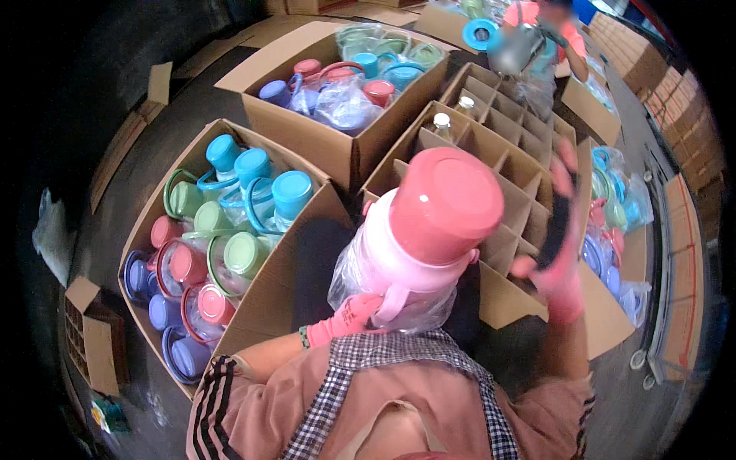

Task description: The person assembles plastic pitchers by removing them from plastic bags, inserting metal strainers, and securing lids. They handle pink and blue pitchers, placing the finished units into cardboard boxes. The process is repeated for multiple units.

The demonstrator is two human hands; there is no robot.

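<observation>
A large pink vacuum flask (pixel 381 241) with a red cup lid (pixel 447 201) stands tilted in front of my chest, a clear plastic bag (pixel 349 270) bunched around its lower body. My left hand (pixel 346 318), in a pink glove, is closed at the flask's side handle (pixel 394 302); part of the fingers is hidden by the bag and flask. Raised to the right of the flask is my right hand (pixel 560 245), gloved in pink with a dark palm. Its fingers are spread and nothing is in them.
On the left a carton (pixel 284 287) holds blue, green, red and purple flasks; another filled carton (pixel 307 146) sits behind it. A divided carton (pixel 491 295) with glass bottles (pixel 442 126) is ahead. Farther back, a person (pixel 529 46) handles something. Another flask carton (pixel 621 299) stands right.
</observation>
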